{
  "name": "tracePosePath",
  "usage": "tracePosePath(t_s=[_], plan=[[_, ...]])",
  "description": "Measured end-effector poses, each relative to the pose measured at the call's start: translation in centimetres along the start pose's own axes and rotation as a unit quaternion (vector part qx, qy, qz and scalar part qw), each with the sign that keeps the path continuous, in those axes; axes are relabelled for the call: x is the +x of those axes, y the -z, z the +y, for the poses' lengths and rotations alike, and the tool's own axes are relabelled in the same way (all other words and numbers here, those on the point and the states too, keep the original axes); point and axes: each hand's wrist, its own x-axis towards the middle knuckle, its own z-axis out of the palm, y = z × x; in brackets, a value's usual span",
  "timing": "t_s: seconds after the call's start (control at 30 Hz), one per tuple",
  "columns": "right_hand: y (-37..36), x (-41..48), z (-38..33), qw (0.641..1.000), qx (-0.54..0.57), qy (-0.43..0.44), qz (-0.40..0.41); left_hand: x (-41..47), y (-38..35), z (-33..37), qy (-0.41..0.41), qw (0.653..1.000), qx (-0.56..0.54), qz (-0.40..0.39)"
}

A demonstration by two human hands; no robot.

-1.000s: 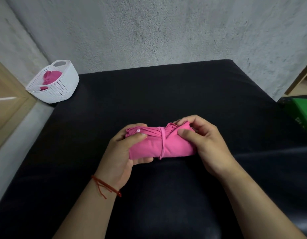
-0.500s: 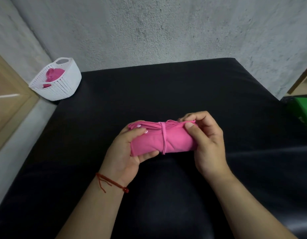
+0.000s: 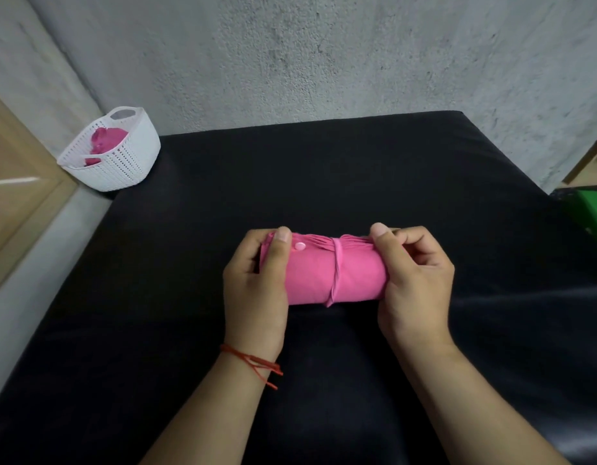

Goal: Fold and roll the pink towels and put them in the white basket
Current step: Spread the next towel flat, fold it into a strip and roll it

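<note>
Here's the towel (image 3: 324, 276), rolled into a tight pink tube lying crosswise over the middle of the black worktop (image 3: 324, 179), held at both ends. The left hand (image 3: 256, 290) has its grip wrapped round the left end, thumb laid across the top beside a small pink snap (image 3: 300, 246), fingers curled underneath. The right hand (image 3: 414, 283) has the right end, thumb on top and fingers bent round the far side, its grip closed on the cloth. A thin pink band (image 3: 337, 273) runs round the roll just right of centre, with gathered pleats along the top edge. (Whether the roll touches the worktop or sits just clear of it, I cannot tell.) At the far left corner sits the white basket (image 3: 132, 162), well apart from the hands, with more pink cloth (image 3: 105, 139) inside. A red string bracelet (image 3: 253, 362) circles the left wrist. A green box (image 3: 592, 209) peeks in at the right edge.
</note>
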Motion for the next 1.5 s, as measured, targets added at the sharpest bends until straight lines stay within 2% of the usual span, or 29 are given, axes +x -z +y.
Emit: tracePosePath(t_s=[0.23, 0.43, 0.57, 0.7, 0.77, 0.9, 1.03, 1.13, 1.23, 1.4, 1.5], plan=[[-0.7, -0.1, -0.2, 1.0, 0.009, -0.009, -0.016, -0.4, -0.8, 0.4, 0.055, 0.99, -0.052, 0.115], [-1.0, -0.2, 0.0, 1.0, 0.007, -0.006, 0.016, -0.6, -0.8, 0.6, 0.07, 0.987, -0.061, 0.134], [-0.9, -0.2, 0.5, 1.0, 0.003, -0.025, 0.001, 0.3, 0.1, 0.6, 0.003, 0.998, 0.02, 0.06], [-0.7, 0.3, 0.6, 0.994, 0.022, -0.101, -0.041, 0.4, 1.5, 1.3, -0.123, 0.991, 0.043, -0.042], [-0.6, 0.5, 0.4, 0.988, 0.053, -0.134, -0.054, 0.5, 1.7, 1.3, -0.157, 0.985, 0.059, -0.041], [-0.8, 0.7, -0.5, 0.983, 0.034, -0.144, -0.105, 1.0, 1.1, 1.5, -0.068, 0.995, -0.032, 0.068], [-1.1, 0.4, -1.2, 0.967, -0.08, -0.141, -0.196, 2.5, 2.8, 1.5, 0.017, 0.989, -0.083, 0.119], [-1.6, -0.6, -1.6, 0.95, -0.107, -0.143, -0.257, 3.1, 4.6, 2.2, 0.022, 0.987, -0.083, 0.134], [-3.0, -2.3, -1.6, 0.953, -0.099, -0.13, -0.254, 3.8, 6.1, 3.0, 0.021, 0.979, -0.116, 0.166], [-7.1, -4.9, -1.4, 0.966, -0.024, -0.16, -0.203, 5.0, 10.4, 4.2, -0.008, 0.983, -0.14, 0.122], [-10.9, -6.0, -1.6, 0.965, 0.025, -0.177, -0.191, 5.2, 13.3, 5.0, -0.069, 0.993, -0.076, 0.066]])
